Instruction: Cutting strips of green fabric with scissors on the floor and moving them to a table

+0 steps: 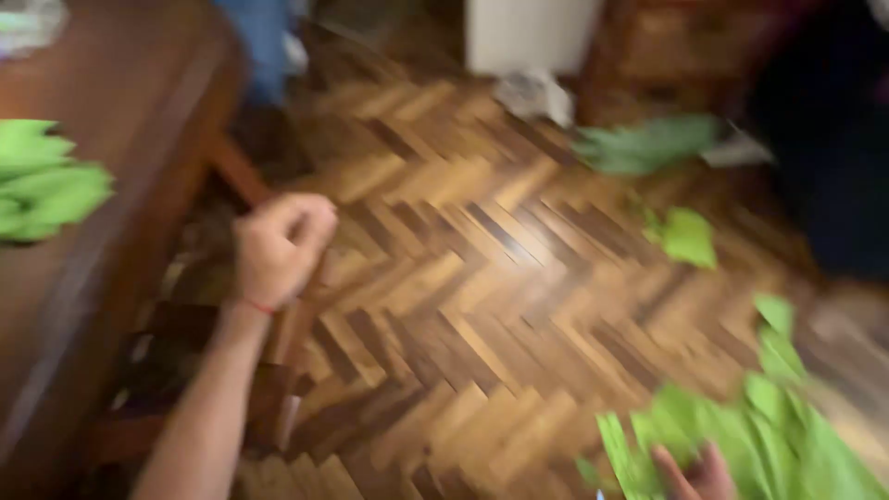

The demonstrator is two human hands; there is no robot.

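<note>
The picture is blurred by motion. My left hand [278, 245] is curled into a fist above the parquet floor [482, 278], beside the edge of a dark wooden table [120, 120], and nothing shows in it. A thin red thread circles its wrist. My right hand [694, 472] is at the bottom edge, with only its fingers showing. They are closed on a bunch of bright green leaves [759, 431] that fans out up and to the right.
More green leaves [46, 181] lie on the table at the left. Other green pieces lie on the floor [648, 143] [690, 236]. A white box-like object [532, 32] and crumpled paper [532, 93] sit at the back. A dark shape [824, 139] fills the right side.
</note>
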